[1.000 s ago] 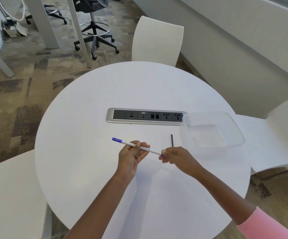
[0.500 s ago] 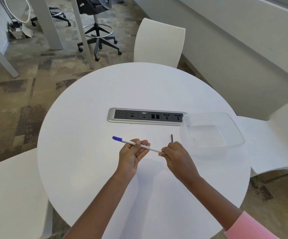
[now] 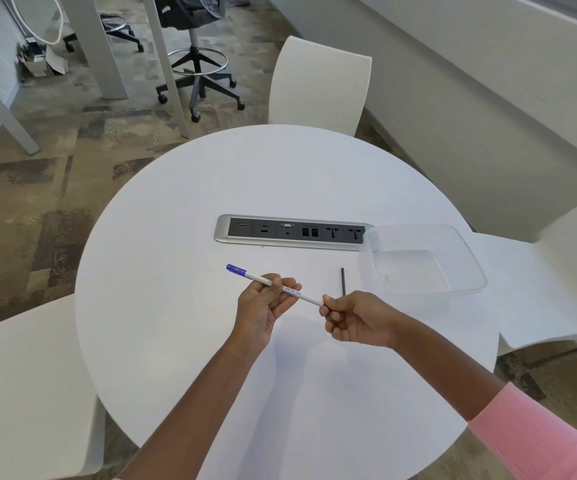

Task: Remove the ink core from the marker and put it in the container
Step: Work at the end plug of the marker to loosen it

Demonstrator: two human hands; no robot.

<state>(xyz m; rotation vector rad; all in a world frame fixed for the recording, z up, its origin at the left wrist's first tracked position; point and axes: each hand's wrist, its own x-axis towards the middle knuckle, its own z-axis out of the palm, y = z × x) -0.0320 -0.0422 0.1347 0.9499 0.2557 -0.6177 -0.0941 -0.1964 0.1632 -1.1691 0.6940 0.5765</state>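
Now the right hand (image 3: 356,320) has turned from knuckles-up to a fingertip pinch on the marker's (image 3: 290,292) near end, and the left hand (image 3: 263,306) grips the barrel. Judged: core not yet drawn. Marker is held left of the container (image 3: 418,226). Count: one marker, one container, one dark stick (image 3: 343,281) just beside it.

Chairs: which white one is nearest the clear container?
The right chair, its seat just beside the container. The far chair and the left chair stand well away from it.
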